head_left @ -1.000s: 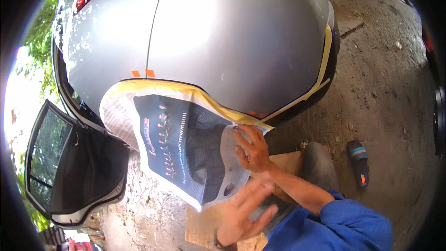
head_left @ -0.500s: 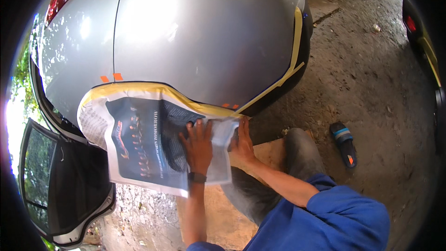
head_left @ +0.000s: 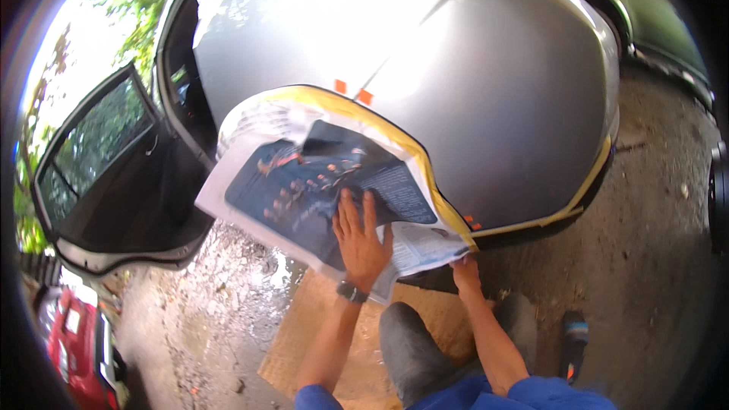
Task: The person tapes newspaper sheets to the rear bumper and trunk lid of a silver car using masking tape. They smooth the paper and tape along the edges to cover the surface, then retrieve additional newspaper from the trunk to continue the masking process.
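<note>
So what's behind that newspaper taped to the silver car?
Past the lower edge of the newspaper, part of a brown board shows. Whatever sits directly behind the newspaper is covered, so it can't be seen. The left hand lies against its front.

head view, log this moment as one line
left hand: flat on blue-and-white printed paper sheet; right hand: at sheet's right corner, grip unclear; yellow tape strip: between sheet and silver car

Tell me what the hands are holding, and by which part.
The right hand appears to pinch the newspaper by its right-hand corner; the left hand lies open on it, gripping nothing.
</note>
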The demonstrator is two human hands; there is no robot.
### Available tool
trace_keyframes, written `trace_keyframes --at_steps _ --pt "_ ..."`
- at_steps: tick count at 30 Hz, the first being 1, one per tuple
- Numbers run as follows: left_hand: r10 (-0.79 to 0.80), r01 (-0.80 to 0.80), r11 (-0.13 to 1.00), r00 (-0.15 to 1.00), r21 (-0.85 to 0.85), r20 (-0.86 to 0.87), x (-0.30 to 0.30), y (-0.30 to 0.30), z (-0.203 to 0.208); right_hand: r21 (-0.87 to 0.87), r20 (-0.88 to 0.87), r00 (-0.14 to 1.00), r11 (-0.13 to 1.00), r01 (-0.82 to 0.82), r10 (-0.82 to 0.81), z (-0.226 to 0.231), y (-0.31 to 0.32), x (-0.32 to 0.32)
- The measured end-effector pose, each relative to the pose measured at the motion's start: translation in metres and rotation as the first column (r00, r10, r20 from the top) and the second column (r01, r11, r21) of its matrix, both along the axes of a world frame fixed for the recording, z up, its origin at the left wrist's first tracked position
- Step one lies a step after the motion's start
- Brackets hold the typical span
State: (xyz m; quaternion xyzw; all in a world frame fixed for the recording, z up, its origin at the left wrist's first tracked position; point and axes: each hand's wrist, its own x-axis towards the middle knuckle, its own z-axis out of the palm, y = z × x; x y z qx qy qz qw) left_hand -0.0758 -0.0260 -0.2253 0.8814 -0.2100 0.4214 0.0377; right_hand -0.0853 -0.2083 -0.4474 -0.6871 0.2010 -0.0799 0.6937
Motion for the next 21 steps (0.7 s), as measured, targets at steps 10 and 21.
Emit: trace_keyframes --at_steps 10,21 --pt "0.007 0.064 0.991 0.857 -0.120 0.515 -0.034 0.029 0.072 -0.522 0.401 0.792 0.825 -0.216 0.461 0.190 -0.073 -0.067" --pt "0.055 -0.018 0.786 0.998 -0.618 0.041 -0.110 0.125 0.174 -0.796 0.604 0.111 0.591 0.130 0.789 0.396 -0.004 0.020"
